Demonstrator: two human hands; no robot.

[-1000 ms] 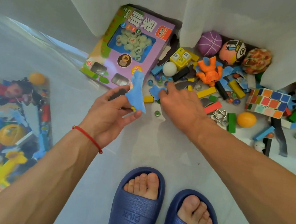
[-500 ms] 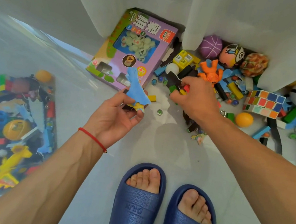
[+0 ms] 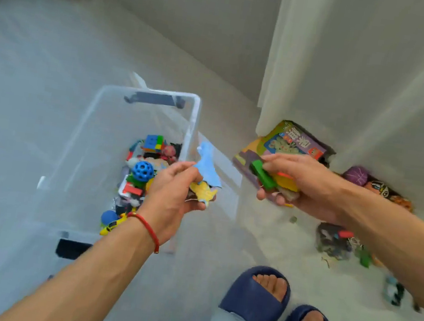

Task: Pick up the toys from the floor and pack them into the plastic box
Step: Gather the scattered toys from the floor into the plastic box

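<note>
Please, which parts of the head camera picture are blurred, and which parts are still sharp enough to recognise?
Head view: motion blur smears the floor and the toy pile at right; the plastic box, left hand and right hand stay recognisable; the green block reads clearly; wide-angle distortion bends the edges.

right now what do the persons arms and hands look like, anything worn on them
Both forearms are bare, with no sleeves in view. The left hand has a thin red string bracelet around the wrist. The right hand shows no ring, watch or band. No gloves on either.
</note>
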